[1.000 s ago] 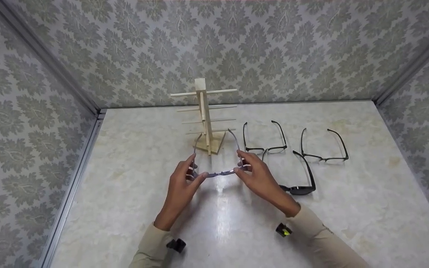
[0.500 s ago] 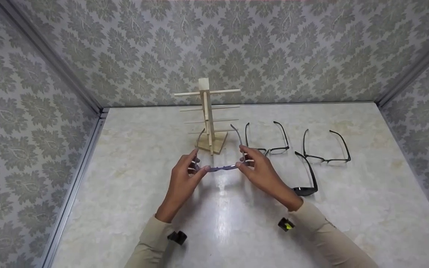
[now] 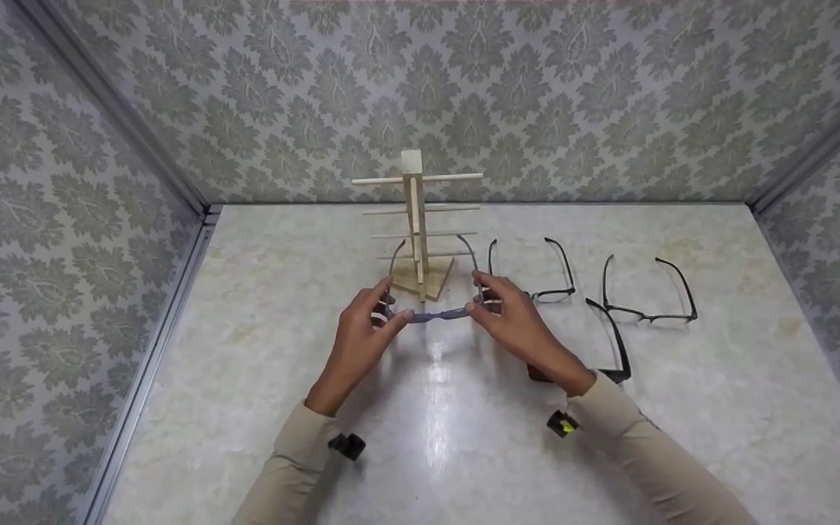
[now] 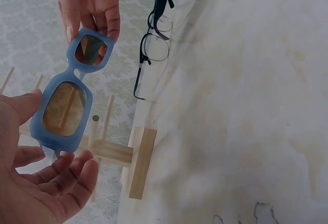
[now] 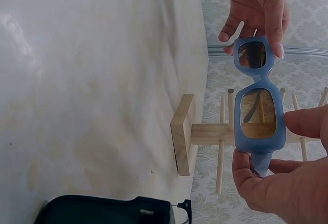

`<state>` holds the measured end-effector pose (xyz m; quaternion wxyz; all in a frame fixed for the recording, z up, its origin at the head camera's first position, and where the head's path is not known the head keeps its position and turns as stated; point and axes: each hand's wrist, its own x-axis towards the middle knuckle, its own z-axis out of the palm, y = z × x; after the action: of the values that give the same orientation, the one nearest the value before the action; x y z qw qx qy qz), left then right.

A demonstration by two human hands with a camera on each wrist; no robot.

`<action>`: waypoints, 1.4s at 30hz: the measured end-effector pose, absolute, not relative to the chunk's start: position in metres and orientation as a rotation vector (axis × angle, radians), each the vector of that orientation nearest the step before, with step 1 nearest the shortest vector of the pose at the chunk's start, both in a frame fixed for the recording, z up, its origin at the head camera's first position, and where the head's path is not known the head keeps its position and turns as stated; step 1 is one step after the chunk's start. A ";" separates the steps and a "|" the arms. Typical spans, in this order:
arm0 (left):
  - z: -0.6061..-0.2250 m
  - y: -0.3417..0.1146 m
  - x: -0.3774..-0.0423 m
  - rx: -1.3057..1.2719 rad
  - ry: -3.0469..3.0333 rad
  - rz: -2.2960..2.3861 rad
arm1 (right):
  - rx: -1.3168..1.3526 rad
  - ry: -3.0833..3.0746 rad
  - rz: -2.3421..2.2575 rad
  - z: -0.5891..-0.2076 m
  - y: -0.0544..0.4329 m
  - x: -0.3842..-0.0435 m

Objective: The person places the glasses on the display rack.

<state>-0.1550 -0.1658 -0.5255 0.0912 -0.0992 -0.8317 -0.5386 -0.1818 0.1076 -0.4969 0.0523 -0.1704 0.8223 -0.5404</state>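
Blue-framed sunglasses with brownish lenses are held up between both hands, temples unfolded and pointing toward a wooden peg stand. My left hand pinches the left end of the frame, thumb on the front rim and fingers around the temple. At the other end, my right hand grips the hinge corner the same way. Both wrist views show the blue front whole, with fingertips at its two ends. The stand has a square post, several thin pegs and a flat base; its lower part shows between the temples.
Right of the stand lie black-framed glasses, partly behind the right hand, and a second black pair. Black sunglasses rest nearer, mostly covered by the right wrist. Patterned walls enclose the marbled table at the back and sides.
Both hands have carried the blue sunglasses forward, closer to the wooden stand, keeping the same grip. The whole scene has shifted slightly right in the head view.
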 end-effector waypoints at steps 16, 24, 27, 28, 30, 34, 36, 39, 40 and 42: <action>-0.520 -0.172 -0.173 -0.261 -2.563 -1.545 | -0.486 2.454 -1.614 -0.493 0.104 -0.195; -0.520 -0.174 -0.181 -0.251 -2.555 -1.529 | -0.456 2.484 -1.596 -0.492 0.099 -0.202; -0.522 -0.176 -0.181 -0.240 -2.535 -1.532 | -0.456 2.480 -1.606 -0.494 0.095 -0.204; -0.523 -0.177 -0.181 -0.233 -2.530 -1.530 | -0.457 2.477 -1.606 -0.495 0.094 -0.205; -0.523 -0.179 -0.180 -0.224 -2.522 -1.524 | -0.458 2.468 -1.612 -0.496 0.092 -0.206; -0.525 -0.180 -0.182 -0.222 -2.529 -1.513 | -0.446 2.456 -1.617 -0.498 0.090 -0.208; -0.525 -0.180 -0.183 -0.227 -2.539 -1.515 | -0.439 2.449 -1.618 -0.497 0.090 -0.209; -0.525 -0.179 -0.184 -0.237 -2.545 -1.528 | -0.435 2.439 -1.619 -0.496 0.091 -0.210; -0.526 -0.179 -0.185 -0.237 -2.542 -1.531 | -0.436 2.441 -1.616 -0.496 0.091 -0.210; -0.526 -0.179 -0.186 -0.242 -2.536 -1.529 | -0.436 2.445 -1.612 -0.495 0.091 -0.211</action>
<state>-0.1865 -0.1787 -0.5257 0.0853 -0.0810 -0.8504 -0.5128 -0.2107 0.0908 -0.4953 0.0901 -0.1465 0.8225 -0.5422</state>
